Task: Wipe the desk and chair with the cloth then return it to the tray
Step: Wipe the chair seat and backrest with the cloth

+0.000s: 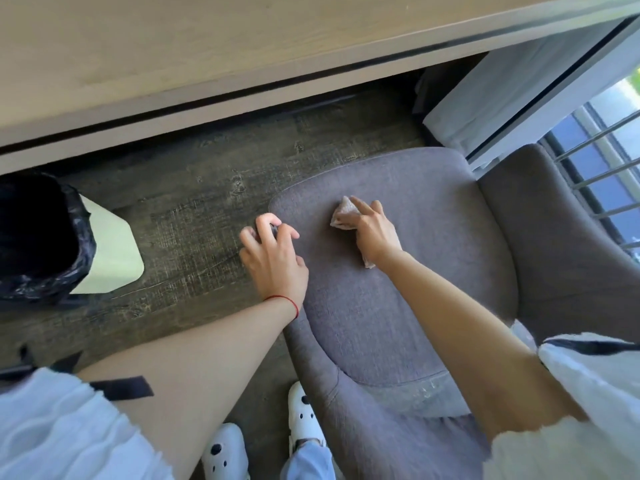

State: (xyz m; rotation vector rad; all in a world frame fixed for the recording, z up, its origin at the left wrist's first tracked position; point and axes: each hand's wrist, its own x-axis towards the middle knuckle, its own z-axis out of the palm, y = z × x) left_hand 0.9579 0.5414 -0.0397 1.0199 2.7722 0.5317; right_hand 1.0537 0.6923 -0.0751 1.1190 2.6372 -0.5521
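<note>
Two hands are at work on the chair (pixel 398 271), so the chair-wiping step looks to be the one in hand. The right hand (pixel 375 233) presses the cloth (pixel 343 213) flat against the grey seat cushion, its grip closed over the bunched fabric, with a corner of cloth showing past the forefinger and another bit poking out near the wrist. The left hand (pixel 273 258) rests at the front left edge of the seat with fingers curled and loosely spread, holding nothing, probably steadying the chair.

My judgement is that the next move calls for broad strokes across the rest of the cushion, then the padded back (pixel 540 237) at the right; pale dusty marks near the seat's near edge may want attention. The tray is not in view, so returning the cloth would mean turning away from here.

Seat fabric is a coarse weave that may drag at the cloth. The bench (pixel 173 46), pale wood, runs along the top, bare where visible. Dark wood-look floor (pixel 207 168) lies beneath, with a bin (pixel 52 237) lined in black plastic at the left and a curtain (pixel 502 95) and window railing at the right.
</note>
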